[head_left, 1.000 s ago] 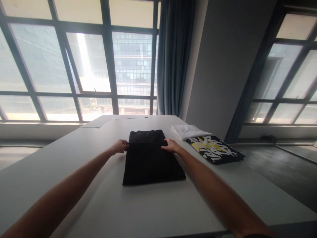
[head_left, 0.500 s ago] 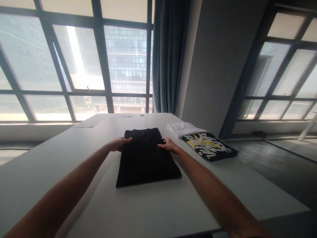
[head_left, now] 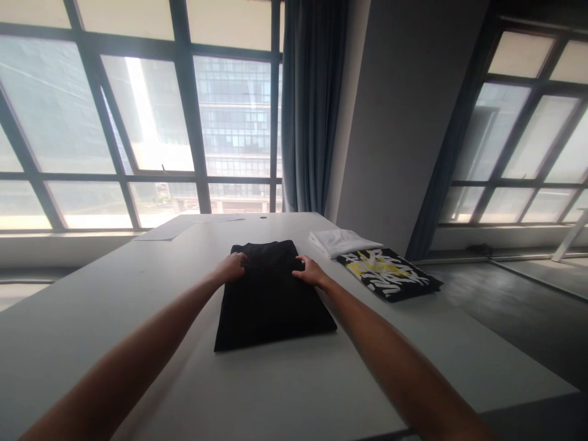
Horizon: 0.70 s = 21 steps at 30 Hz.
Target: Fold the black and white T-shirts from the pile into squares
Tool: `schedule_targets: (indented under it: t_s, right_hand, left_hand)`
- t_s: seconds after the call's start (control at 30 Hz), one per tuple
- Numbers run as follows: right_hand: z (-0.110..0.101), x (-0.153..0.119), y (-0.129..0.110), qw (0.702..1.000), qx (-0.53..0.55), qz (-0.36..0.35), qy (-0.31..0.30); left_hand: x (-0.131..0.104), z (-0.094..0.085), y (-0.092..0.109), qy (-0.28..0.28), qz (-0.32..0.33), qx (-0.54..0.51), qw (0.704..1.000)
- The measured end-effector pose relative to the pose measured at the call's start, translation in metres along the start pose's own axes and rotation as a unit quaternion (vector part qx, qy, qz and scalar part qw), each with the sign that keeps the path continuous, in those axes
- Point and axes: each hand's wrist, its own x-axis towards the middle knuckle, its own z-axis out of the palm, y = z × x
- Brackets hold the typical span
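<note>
A folded black shirt lies flat on the white table, its narrower end away from me and a few soft wrinkles along that far edge. At its left side, near the far end, my left hand is closed on the edge, fingers curled over the cloth. Opposite it, my right hand pinches the right edge between thumb and fingers. The fingertips under the cloth are hidden.
To the right lie a folded white cloth and a folded black garment with white and yellow print. Papers rest at the table's far left. Beyond stand windows, a blue curtain and a grey pillar.
My left hand has shifted slightly inward, and its fingers now curl over the shirt's edge. My right hand has barely moved. The shirt stays in place while the view tilts a little.
</note>
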Motion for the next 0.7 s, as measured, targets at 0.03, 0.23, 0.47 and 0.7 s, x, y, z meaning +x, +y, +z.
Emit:
schedule_targets:
  t_s: [0.03, 0.23, 0.47, 0.7]
  right_hand:
    - [0.001, 0.000, 0.000, 1.000, 0.001, -0.009, -0.001]
    - [-0.001, -0.006, -0.008, 0.988, 0.103, -0.112, -0.003]
    - [-0.014, -0.020, -0.028, 0.952, 0.263, -0.152, -0.050]
    - [-0.019, -0.021, -0.028, 0.954, 0.264, -0.129, -0.052]
  left_hand:
    - [0.007, 0.005, 0.005, 0.002, 0.002, -0.001, 1.000]
    - [0.044, 0.030, 0.038, -0.011, -0.020, -0.068, 0.997]
    - [0.041, 0.049, 0.060, -0.114, 0.030, -0.187, 0.975]
    - [0.046, 0.057, 0.059, -0.031, 0.017, -0.095, 0.995]
